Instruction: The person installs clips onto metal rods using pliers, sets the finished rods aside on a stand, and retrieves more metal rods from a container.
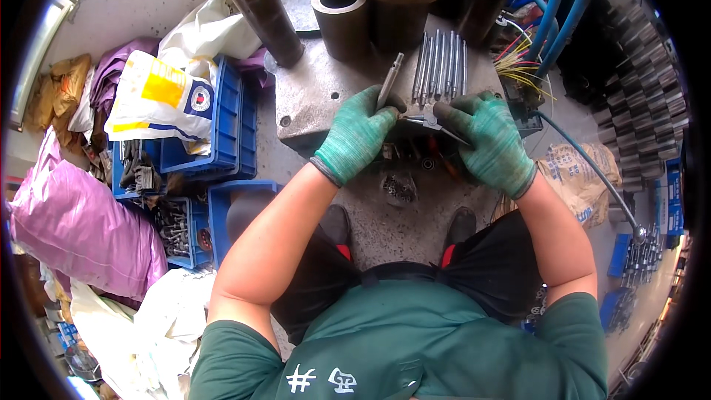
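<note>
Both hands wear green knitted gloves with darkened fingertips. My left hand (361, 130) is closed round a slim metal rod (390, 80) with a stepped upper end that points up and away. My right hand (489, 137) is closed on a small metal tool (429, 121) that looks like pliers. Its narrow tip reaches to the fingers of my left hand, near the rod's lower end, which the glove hides. Just beyond my hands, several similar metal rods (442, 67) lie side by side on the heavy steel press table (305, 100).
A thick steel column (255, 11) and a hollow steel cylinder (341, 26) stand on the table. Blue crates (226, 122), one with a printed sack on it, and a purple sack (81, 218) are at left. Blue hoses, thin wires (518, 63) and stacked metal tubes (629, 85) are at right.
</note>
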`<state>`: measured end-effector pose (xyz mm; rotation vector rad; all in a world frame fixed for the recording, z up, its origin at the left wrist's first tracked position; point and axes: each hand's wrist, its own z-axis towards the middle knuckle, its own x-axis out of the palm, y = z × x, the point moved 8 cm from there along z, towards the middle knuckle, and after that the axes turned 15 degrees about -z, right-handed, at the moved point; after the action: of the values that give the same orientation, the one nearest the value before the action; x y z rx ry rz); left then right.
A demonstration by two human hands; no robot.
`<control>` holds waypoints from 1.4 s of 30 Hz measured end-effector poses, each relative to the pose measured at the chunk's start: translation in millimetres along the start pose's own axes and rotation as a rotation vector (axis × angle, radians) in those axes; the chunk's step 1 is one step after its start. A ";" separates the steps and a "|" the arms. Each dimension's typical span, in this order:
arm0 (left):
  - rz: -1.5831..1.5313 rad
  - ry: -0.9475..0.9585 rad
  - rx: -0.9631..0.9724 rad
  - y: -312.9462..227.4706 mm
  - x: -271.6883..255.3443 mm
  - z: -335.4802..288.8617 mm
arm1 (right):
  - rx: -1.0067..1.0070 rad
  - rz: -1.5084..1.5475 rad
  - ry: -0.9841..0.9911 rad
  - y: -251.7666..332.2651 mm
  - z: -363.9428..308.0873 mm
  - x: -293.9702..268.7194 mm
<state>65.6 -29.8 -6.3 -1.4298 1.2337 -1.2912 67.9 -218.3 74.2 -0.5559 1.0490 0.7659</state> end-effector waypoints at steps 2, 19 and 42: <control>0.014 -0.006 -0.001 -0.7 -0.5 0.2 | -0.004 0.039 -0.044 -1.0 -1.0 0.2; 0.039 0.001 -0.003 -1.7 0.9 0.7 | -0.007 0.036 -0.029 1.7 0.6 0.0; 0.046 0.011 0.000 -1.3 3.4 1.0 | -0.006 0.034 0.012 -1.4 -1.9 5.7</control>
<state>66.7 -32.9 -4.5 -1.3882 1.2671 -1.2696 69.6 -218.9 68.3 -0.5498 1.0693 0.7968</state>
